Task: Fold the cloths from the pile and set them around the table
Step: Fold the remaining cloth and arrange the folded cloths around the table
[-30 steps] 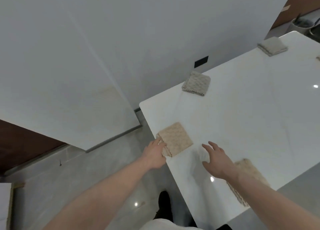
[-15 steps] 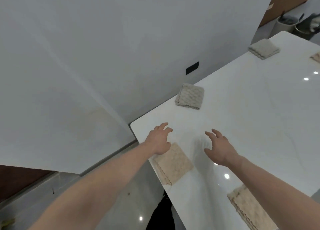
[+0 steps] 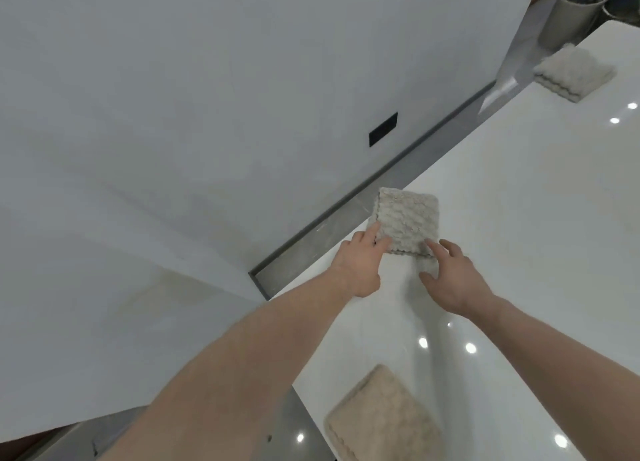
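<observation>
Nearest the camera, a folded beige cloth [image 3: 384,417] lies flat on the glossy white table [image 3: 519,252], close to the table's near left edge, with ceiling lights mirrored in the surface beside it. Both bare forearms reach forward above it. Past them, the left hand [image 3: 358,264] rests at the near left corner of a folded grey textured cloth [image 3: 407,219], its fingers laid straight onto the fabric, not curled around it. The right hand [image 3: 450,275] meets the same cloth at its near right corner, fingers spread and relaxed with the tips touching the cloth's edge, the thumb set apart on the table. Neither hand pinches or lifts the cloth; it lies flat on the table beside the edge that faces the wall. Beyond that edge runs a strip of grey floor and a dark skirting line under the white wall, where a small black socket plate [image 3: 383,129] sits. Farther along the same table edge lies another folded grey cloth [image 3: 575,74], and behind it stands a pale round container [image 3: 568,13] off the table's far end
</observation>
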